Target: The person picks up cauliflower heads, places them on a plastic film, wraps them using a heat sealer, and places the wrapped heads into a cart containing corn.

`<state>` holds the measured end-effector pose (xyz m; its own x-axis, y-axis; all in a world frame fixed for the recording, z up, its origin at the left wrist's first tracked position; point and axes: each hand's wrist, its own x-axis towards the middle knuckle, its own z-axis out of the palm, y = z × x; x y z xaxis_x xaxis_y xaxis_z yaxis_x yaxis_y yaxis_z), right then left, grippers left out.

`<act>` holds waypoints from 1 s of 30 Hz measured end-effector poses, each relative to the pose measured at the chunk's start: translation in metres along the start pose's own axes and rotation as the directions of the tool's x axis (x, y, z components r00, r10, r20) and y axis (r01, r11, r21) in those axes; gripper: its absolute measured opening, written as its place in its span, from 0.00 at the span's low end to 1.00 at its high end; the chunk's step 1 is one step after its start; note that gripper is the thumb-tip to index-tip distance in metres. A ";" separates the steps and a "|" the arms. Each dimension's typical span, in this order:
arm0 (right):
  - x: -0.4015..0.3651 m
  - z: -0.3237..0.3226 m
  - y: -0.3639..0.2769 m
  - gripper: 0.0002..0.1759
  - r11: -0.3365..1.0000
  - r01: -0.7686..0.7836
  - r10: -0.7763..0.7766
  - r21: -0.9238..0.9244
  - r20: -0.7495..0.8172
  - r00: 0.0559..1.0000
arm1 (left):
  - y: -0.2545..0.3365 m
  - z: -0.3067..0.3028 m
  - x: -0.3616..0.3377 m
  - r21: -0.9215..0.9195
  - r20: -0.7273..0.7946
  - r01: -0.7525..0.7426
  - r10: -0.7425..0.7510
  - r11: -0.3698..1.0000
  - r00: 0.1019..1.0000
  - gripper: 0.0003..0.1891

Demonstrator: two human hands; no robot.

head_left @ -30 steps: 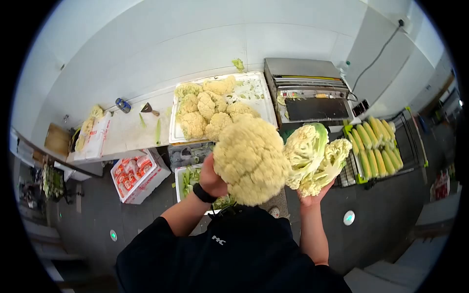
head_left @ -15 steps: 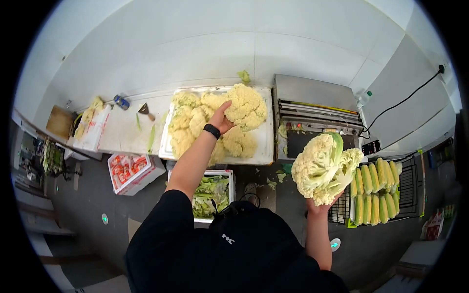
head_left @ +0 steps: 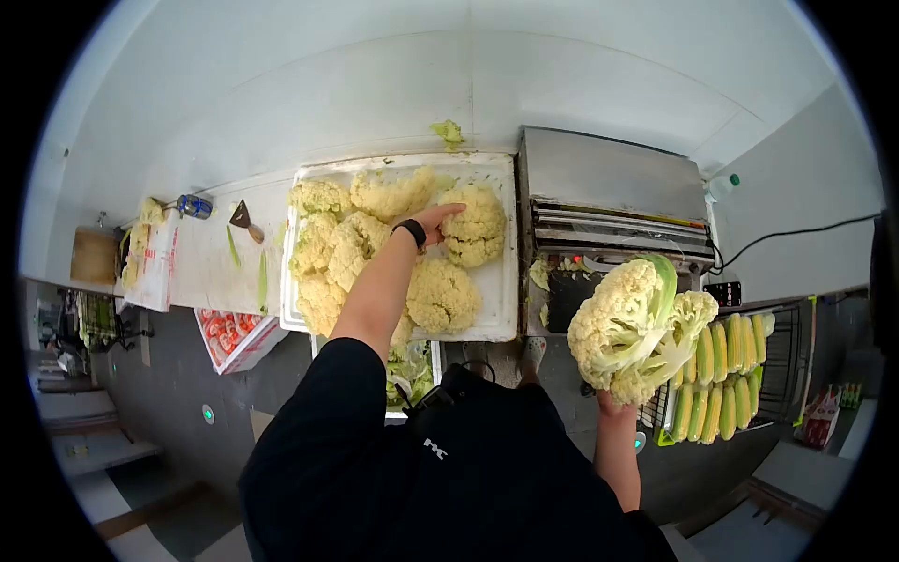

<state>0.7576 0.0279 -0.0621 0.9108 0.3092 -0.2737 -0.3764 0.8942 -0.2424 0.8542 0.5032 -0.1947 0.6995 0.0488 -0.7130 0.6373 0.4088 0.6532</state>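
In the white foam tray sit several pale yellow cauliflower heads. My left hand, with a dark band at the wrist, grips the side of a cauliflower at the tray's right part; its fingers are partly hidden. Another cauliflower lies just below that one. On the right, my right hand supports a large cauliflower from underneath, its pale stalk and green leaf rib exposed. Most of that hand's fingers are covered by the head.
Right of the tray stands a metal wrapping machine with a dark plate. Wrapped corn cobs fill a basket at the right. A box of red-and-white packages stands low at left. A scraper lies on the counter.
My left hand has lowered its cauliflower slightly within the tray. The view has shifted, and the cauliflower in my right hand appears a little farther right.
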 end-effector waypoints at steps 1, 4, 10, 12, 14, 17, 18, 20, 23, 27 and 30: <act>0.008 0.000 0.000 0.44 1.000 0.016 -0.017 -0.008 -0.023 1.000 | -0.001 -0.001 0.000 0.052 -0.057 -0.004 0.007 0.999 0.998 0.37; 0.025 0.010 0.003 0.47 0.993 0.012 -0.005 -0.116 0.059 0.998 | 0.026 0.021 -0.057 0.328 -0.303 0.025 0.080 0.944 0.950 0.38; 0.070 0.031 0.006 0.50 0.962 -0.197 0.248 -0.190 0.298 0.922 | 0.026 0.118 -0.190 0.137 0.166 -0.537 0.515 0.833 0.841 0.41; 0.085 0.041 0.015 0.49 0.919 -0.340 0.385 -0.200 0.271 0.882 | 0.001 0.151 -0.203 -0.103 0.370 -0.489 0.490 0.866 0.790 0.44; 0.096 0.060 0.026 0.47 0.862 -0.443 0.501 -0.246 0.284 0.818 | -0.011 0.175 -0.225 -0.408 0.332 -0.447 0.585 0.796 0.740 0.45; 0.109 0.078 0.035 0.46 0.789 -0.517 0.608 -0.333 0.295 0.737 | -0.035 0.175 -0.231 -0.510 0.181 -0.484 0.638 0.712 0.748 0.42; 0.113 0.076 0.037 0.47 0.765 -0.504 0.618 -0.401 0.236 0.750 | -0.041 0.174 -0.235 -0.549 0.097 -0.484 0.626 0.682 0.774 0.39; 0.116 0.082 0.041 0.47 0.736 -0.463 0.614 -0.495 0.200 0.763 | -0.049 0.177 -0.243 -0.571 -0.016 -0.511 0.614 0.642 0.789 0.37; 0.114 0.105 0.049 0.46 0.774 -0.245 0.491 -0.584 0.308 0.815 | -0.062 0.181 -0.252 -0.570 -0.181 -0.567 0.583 0.594 0.792 0.32; 0.117 0.097 0.057 0.45 0.824 -0.245 0.457 -0.511 0.343 0.821 | -0.074 0.188 -0.260 -0.602 -0.309 -0.620 0.568 0.504 0.762 0.32; 0.119 0.099 0.057 0.45 0.809 -0.143 0.420 -0.570 0.391 0.819 | -0.068 0.194 -0.269 -0.578 -0.374 -0.657 0.559 0.483 0.740 0.31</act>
<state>0.8618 0.1478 -0.0160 0.6537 0.7558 0.0382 -0.5315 0.4945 -0.6877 0.6857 0.2859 0.0023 0.7532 0.6054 -0.2573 -0.3390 0.6925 0.6368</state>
